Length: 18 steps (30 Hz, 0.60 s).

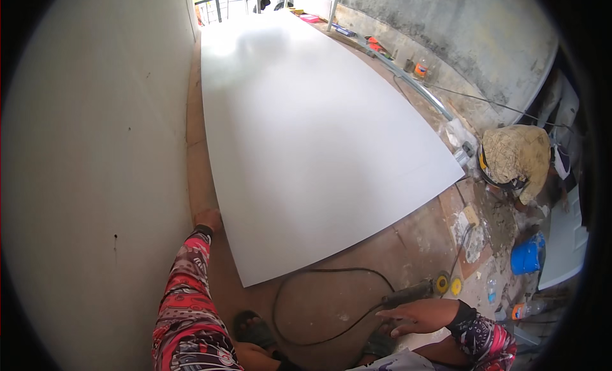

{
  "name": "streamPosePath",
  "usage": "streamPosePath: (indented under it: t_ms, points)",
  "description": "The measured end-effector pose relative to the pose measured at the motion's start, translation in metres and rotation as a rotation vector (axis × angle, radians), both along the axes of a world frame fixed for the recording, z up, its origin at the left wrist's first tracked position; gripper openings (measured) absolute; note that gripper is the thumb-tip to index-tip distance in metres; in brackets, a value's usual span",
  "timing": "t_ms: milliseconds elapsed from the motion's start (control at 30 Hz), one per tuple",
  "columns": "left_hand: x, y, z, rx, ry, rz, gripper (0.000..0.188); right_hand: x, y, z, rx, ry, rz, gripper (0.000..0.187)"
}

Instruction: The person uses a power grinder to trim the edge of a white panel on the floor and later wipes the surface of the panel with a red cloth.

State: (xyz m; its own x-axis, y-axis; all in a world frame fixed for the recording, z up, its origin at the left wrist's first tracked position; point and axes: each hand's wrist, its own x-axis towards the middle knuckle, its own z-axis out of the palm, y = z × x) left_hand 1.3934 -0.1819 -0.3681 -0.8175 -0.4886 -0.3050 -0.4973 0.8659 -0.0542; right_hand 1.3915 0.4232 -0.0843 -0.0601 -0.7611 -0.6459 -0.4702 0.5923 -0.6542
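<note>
A large, smooth white panel (319, 148) lies lengthwise before me on the reddish-brown tiled floor. At its near left edge, my left hand (208, 220) is closed against the rim; the fingertips are partly hidden. My right hand (417, 317) hovers low on the right, empty, fingers stretched out and pointing left. Just beyond it lies a dark, corded power tool (411, 293) with a yellow round part at its end. I cannot tell whether hand and tool touch. A black cable (275, 307) loops from the tool beneath the panel's near edge.
A pale wall (102, 148) runs close on the left. To the right a co-worker (516, 155) bends down near a blue bucket (528, 256). Metal profiles (421, 90) and a bottle (420, 69) line the stained far-right wall. My sandalled foot (254, 326) is by the cable.
</note>
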Motion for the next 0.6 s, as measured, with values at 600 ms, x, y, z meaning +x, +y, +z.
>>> streamPosePath:
  t_ms: [600]
  points:
    - [0.0005, -0.0024, 0.0015, -0.034, -0.041, 0.013, 0.026, 0.0015, -0.0019, 0.0011, -0.008, 0.018, 0.014, 0.066]
